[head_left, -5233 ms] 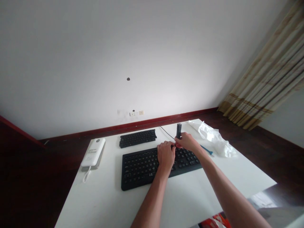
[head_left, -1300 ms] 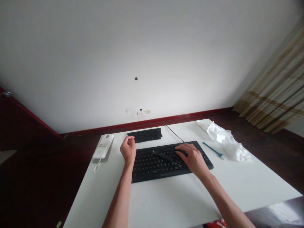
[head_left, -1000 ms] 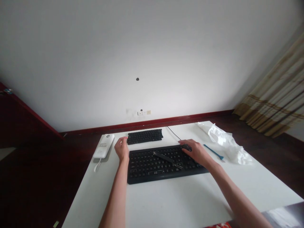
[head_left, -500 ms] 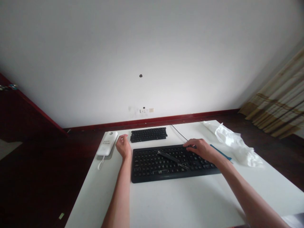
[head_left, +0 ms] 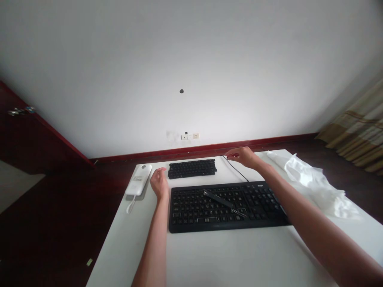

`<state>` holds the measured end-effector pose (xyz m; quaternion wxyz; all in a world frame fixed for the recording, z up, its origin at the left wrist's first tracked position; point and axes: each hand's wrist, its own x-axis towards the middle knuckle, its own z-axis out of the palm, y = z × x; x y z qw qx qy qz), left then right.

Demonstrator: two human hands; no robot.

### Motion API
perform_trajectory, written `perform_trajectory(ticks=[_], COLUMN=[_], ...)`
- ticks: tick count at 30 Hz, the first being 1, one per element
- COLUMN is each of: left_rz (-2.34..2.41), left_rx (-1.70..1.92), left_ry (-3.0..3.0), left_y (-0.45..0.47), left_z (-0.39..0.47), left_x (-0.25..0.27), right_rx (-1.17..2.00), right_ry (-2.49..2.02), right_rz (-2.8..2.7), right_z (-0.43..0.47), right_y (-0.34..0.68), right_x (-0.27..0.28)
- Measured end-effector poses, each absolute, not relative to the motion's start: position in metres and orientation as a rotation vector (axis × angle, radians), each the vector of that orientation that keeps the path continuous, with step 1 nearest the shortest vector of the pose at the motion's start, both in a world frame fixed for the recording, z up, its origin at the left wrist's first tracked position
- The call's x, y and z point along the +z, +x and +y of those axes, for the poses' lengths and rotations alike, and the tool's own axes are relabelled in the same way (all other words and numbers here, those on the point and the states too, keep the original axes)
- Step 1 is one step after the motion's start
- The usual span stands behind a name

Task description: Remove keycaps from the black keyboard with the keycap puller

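the black keyboard (head_left: 206, 228) lies flat on the worktop (head_left: 230, 259), and a dark tool with thin metal prongs (head_left: 220, 199) rests across its keys. some key places show light outlines, maybe without caps, but they are too small to be sure; so i judge the work on it as partly done, and how much is left i cannot tell. the smaller keyboard (head_left: 191, 168) lies apart, behind it. the left hand (head_left: 160, 183) is near the left end of this smaller one, its fingers loosely curled; whether they hold anything, i cannot tell. the right hand (head_left: 243, 156) is over the far side, its fingers bent and almost together near the cable (head_left: 236, 170); a grip on it is not clear. the only possible container is the crumpled white plastic (head_left: 317, 187), and its inside is hidden.
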<state>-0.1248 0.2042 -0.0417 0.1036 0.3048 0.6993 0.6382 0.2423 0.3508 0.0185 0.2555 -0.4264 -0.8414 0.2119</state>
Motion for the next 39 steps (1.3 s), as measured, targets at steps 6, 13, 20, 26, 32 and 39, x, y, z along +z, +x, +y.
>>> perform_trajectory(ticks=[6, 13, 20, 26, 32, 39], left_rz=[2.053, 2.023, 1.982, 1.978, 1.983, 1.964], left_rx=[1.867, 1.884, 1.897, 1.897, 1.894, 1.898], left_ry=[0.890, 0.829, 0.812, 0.827, 0.844, 0.857], left_y=[-0.126, -0.125, -0.126, -0.126, -0.126, -0.121], left_z=[0.208, 0.213, 0.213, 0.212, 0.210, 0.205], left_x=[-0.048, -0.052, -0.050, -0.047, -0.047, -0.043], right_rx=[0.568, 0.531, 0.491, 0.476, 0.637, 0.759], right_ry=[-1.072, -1.033, -1.074, -1.047, -1.219, -1.280], right_rz=[-2.345, -2.393, -2.382, -2.332, -2.363, -2.348], right_z=[0.361, 0.364, 0.359, 0.338, 0.269, 0.231], right_y=[0.227, 0.223, 0.221, 0.230, 0.262, 0.304], right_x=[-0.017, -0.031, -0.022, 0.017, 0.044, 0.025])
